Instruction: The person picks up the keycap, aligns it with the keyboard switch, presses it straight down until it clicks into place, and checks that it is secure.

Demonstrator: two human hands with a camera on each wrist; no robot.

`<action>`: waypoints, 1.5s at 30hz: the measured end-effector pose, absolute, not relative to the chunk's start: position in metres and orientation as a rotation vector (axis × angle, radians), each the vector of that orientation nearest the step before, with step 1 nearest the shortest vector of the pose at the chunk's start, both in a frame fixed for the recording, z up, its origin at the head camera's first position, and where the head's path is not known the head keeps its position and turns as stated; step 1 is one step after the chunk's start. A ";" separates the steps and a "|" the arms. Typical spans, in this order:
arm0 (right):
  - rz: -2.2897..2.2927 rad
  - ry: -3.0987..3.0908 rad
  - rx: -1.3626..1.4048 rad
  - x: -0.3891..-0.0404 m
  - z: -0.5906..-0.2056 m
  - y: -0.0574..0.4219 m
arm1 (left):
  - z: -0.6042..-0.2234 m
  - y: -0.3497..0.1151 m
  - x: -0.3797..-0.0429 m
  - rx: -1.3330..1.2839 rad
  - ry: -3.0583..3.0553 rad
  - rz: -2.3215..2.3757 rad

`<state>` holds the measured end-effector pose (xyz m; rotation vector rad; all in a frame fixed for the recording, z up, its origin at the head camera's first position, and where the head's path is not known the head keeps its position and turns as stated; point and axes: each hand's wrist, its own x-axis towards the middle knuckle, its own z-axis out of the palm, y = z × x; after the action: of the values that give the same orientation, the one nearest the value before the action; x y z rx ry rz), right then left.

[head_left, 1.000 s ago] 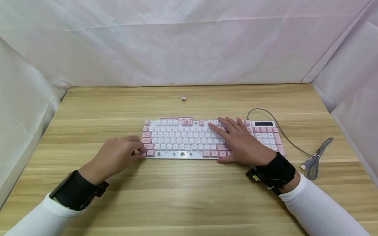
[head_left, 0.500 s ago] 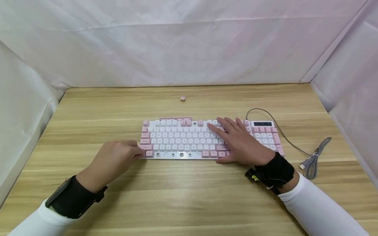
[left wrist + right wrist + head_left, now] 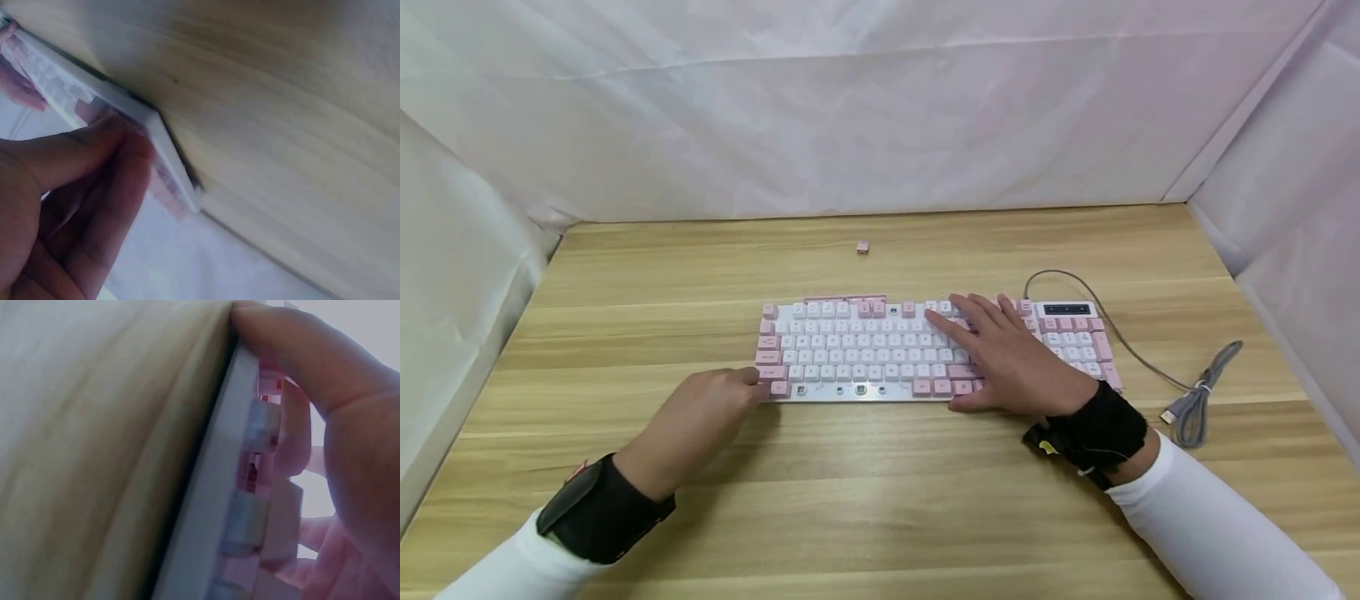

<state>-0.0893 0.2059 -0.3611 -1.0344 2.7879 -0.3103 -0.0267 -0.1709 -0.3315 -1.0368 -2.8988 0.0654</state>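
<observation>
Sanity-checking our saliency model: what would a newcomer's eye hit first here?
The pink-white keyboard on the table, the right hand spread over its right part, the left hand at its near-left corner. Then the bare sockets along its near edge and the lone pink keycap beyond it. Last, the bundled cable at right.
</observation>
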 end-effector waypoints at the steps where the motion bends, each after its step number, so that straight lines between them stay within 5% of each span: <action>1: -0.311 2.786 -1.036 -0.090 -0.361 0.206 | -0.333 -0.172 -0.026 -1.029 -2.900 0.057; 25: -0.317 2.796 -1.051 -0.092 -0.360 0.206 | -0.314 -0.171 -0.047 -0.914 -2.980 -0.188; 45: -0.284 2.810 -1.030 -0.089 -0.362 0.206 | -0.300 -0.107 -0.151 -0.793 -3.126 -0.212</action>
<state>-0.0893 0.2056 -0.3618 -1.0299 2.8100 -0.2837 -0.1511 -0.1073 -0.3003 -0.7934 -3.1258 -0.2122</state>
